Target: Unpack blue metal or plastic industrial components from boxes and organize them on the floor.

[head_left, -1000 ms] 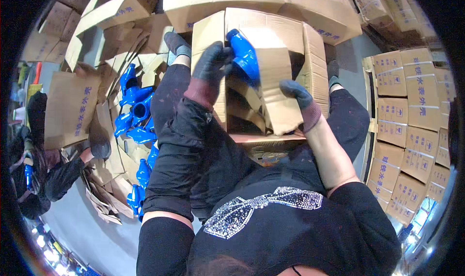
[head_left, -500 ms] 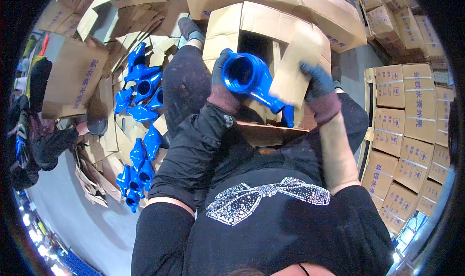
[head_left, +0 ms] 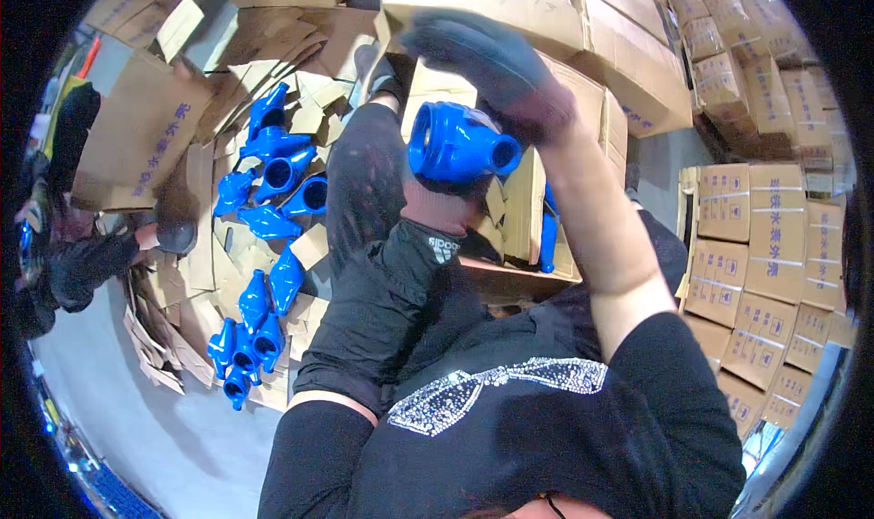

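Observation:
My left hand (head_left: pixel 444 198), in a dark glove with a maroon cuff, grips a blue meter housing (head_left: pixel 455 146) from below. The housing's wide round mouth faces left and a narrower port points right. Most of my left fingers are hidden under it. Gloved and smeared by motion, my right hand (head_left: pixel 487 59) stretches over the far left side of the open carton (head_left: pixel 519 284); whether it holds anything does not show. Cardboard dividers (head_left: pixel 523 211) stand inside the carton, with part of another blue housing (head_left: pixel 548 244) beside them at the right.
Several blue housings (head_left: pixel 273 178) lie on flattened cardboard (head_left: pixel 205 273) to my left. Closed cartons (head_left: pixel 637 55) stand beyond the open one, and strapped cartons (head_left: pixel 774 218) are stacked at right. Another person's leg (head_left: pixel 96 259) and an upright carton (head_left: pixel 137 137) are at far left.
My right hand has swung up and left across the carton; the cardboard piece it held no longer shows in it. The housing in my left hand has turned, its narrow port swinging up to the right.

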Demonstrator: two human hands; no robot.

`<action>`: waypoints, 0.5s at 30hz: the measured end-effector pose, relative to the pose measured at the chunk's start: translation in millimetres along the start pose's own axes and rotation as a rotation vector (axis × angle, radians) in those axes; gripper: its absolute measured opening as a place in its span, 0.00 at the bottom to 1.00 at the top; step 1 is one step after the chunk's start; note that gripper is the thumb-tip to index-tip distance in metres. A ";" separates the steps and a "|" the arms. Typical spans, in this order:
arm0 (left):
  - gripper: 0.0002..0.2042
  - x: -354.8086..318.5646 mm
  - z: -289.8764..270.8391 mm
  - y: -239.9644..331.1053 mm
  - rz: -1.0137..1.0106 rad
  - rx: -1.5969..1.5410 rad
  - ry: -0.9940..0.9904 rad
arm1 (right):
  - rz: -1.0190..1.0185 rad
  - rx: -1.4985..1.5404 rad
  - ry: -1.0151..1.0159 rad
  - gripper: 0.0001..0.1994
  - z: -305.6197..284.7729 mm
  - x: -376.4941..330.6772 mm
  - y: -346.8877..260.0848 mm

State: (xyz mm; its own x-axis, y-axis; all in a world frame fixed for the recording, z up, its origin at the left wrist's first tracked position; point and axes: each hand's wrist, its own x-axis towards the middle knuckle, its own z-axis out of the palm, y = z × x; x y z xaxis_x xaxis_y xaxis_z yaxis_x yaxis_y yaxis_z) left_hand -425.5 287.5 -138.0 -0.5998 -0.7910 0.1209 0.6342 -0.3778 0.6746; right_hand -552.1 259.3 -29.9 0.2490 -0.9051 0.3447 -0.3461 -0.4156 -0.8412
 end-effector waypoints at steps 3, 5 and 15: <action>0.16 -7.3 22.0 36.4 0.455 1.476 -0.145 | 0.106 0.780 0.214 0.34 23.0 -51.7 -33.5; 0.18 -15.7 17.0 27.8 0.320 1.179 -0.098 | 0.168 0.297 0.162 0.40 30.0 -64.4 -52.0; 0.22 -26.7 13.5 1.5 0.183 0.978 -0.141 | 0.271 -0.053 0.340 0.23 61.2 -59.5 -40.8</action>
State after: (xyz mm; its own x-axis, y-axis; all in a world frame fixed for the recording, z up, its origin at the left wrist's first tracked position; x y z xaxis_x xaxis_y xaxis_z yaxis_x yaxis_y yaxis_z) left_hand -415.1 314.6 -130.4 -0.6258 -0.7088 0.3255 0.0816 0.3556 0.9311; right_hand -497.4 335.6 -41.5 -0.1662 -0.9567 0.2391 -0.4060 -0.1546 -0.9007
